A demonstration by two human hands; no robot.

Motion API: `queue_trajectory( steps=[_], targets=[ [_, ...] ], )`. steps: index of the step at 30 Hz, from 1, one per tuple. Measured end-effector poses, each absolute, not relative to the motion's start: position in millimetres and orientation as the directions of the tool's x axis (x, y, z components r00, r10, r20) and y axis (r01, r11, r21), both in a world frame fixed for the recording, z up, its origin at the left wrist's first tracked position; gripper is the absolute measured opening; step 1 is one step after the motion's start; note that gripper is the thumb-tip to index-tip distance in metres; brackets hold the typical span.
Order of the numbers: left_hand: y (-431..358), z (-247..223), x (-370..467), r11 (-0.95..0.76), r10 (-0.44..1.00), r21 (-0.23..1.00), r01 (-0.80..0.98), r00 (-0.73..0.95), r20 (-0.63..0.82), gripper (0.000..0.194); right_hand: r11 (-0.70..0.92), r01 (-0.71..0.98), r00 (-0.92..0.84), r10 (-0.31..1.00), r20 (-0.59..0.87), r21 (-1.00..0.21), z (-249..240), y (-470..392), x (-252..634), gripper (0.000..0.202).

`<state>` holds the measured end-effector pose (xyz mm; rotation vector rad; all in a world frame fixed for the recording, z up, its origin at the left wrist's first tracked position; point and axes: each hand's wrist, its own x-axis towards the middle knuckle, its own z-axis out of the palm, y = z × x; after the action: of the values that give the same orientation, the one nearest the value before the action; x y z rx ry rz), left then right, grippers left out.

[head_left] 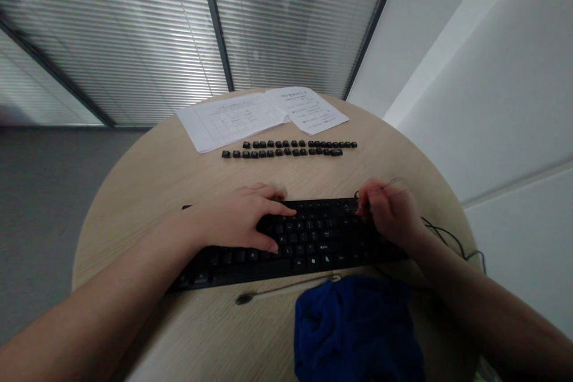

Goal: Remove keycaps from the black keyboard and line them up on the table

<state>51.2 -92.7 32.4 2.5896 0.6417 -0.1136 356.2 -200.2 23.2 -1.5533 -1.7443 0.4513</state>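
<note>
A black keyboard [313,245] lies on the round wooden table, some of its keys hidden under my hands. My left hand [244,215] rests over its left part, fingers spread, with the thumb and a fingertip on the keys. At the upper right of the keyboard is my right hand [387,209], its fingers closed on a thin wire tool [394,181]; a small loop shows by the fingertips, and motion blurs the rest. Beyond the keyboard, black keycaps stand in two rows, a back row [285,144] and a front row [278,153].
Printed sheets [233,119] lie at the table's far side. Nearest me is a crumpled blue cloth [353,328], beside a thin rod with a dark oval end [244,298]. A black cable [452,236] runs off to the right. Blinds and a white wall stand behind the table.
</note>
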Motion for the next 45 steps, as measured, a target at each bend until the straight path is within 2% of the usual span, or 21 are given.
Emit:
queue_trajectory(
  steps=[2, 4, 6, 11, 15, 19, 22, 27, 31, 36, 41, 45],
  targets=[
    [-92.6, 31.7, 51.4, -0.782, 0.419, 0.426, 0.454, 0.890, -0.180, 0.067, 0.152, 0.552, 0.231, 0.917, 0.325, -0.820, 27.6, -204.0, 360.5, 0.045],
    [-92.6, 31.6, 51.5, -0.787, 0.412, 0.429, 0.444, 0.895, -0.170, 0.066, 0.163, 0.482, 0.312, 0.886, 0.342, -0.861, 30.9, -208.2, 363.6, 0.044],
    [-92.5, 32.6, 51.0, -0.786, 0.411, 0.428, 0.446, 0.894, -0.176, 0.066, 0.204, 0.478, 0.252, 0.900, 0.356, -0.854, 31.5, -211.6, 364.4, 0.044],
    [-96.4, 45.0, 49.6, -0.741, 0.439, 0.467, 0.483, 0.874, -0.208, 0.064, 0.426, 0.504, -0.087, 0.891, 0.446, -0.751, 29.0, -215.5, 358.1, 0.037],
    [-115.0, 62.3, 58.8, -0.674, 0.563, 0.540, 0.503, 0.824, -0.064, 0.051, 0.590, 0.460, -0.328, 0.807, 0.490, -0.664, 33.9, -218.7, 350.1, 0.022],
    [-135.1, 69.3, 71.5, -0.542, 0.594, 0.729, 0.418, 0.804, -0.020, 0.045, 0.684, 0.344, -0.472, 0.718, 0.511, -0.644, 37.7, -221.5, 340.4, 0.023],
    [-138.6, 66.0, 75.2, -0.465, 0.577, 0.812, 0.353, 0.817, -0.025, 0.034, 0.708, 0.313, -0.510, 0.688, 0.517, -0.633, 37.7, -221.3, 333.9, 0.024],
    [-133.4, 59.3, 75.3, -0.452, 0.566, 0.835, 0.313, 0.824, -0.002, 0.021, 0.797, 0.262, -0.555, 0.585, 0.591, -0.544, 39.3, -217.6, 327.9, 0.022],
    [-133.5, 58.4, 75.9, -0.468, 0.581, 0.822, 0.323, 0.814, 0.011, 0.019, 0.840, 0.293, -0.605, 0.533, 0.592, -0.457, 39.6, -216.7, 327.3, 0.021],
    [-131.3, 56.5, 74.5, -0.435, 0.596, 0.845, 0.311, 0.803, 0.011, 0.020, 0.858, 0.290, -0.601, 0.508, 0.617, -0.424, 36.1, -218.0, 328.1, 0.020],
    [-128.0, 51.9, 73.5, -0.344, 0.609, 0.901, 0.265, 0.793, 0.000, 0.024, 0.878, 0.325, -0.574, 0.478, 0.665, -0.351, 41.6, -219.4, 325.0, 0.025],
    [-125.2, 49.0, 74.5, -0.182, 0.638, 0.960, 0.213, 0.768, -0.049, 0.026, 0.884, 0.341, -0.561, 0.465, 0.685, -0.320, 44.8, -220.5, 325.8, 0.036]
  ],
)
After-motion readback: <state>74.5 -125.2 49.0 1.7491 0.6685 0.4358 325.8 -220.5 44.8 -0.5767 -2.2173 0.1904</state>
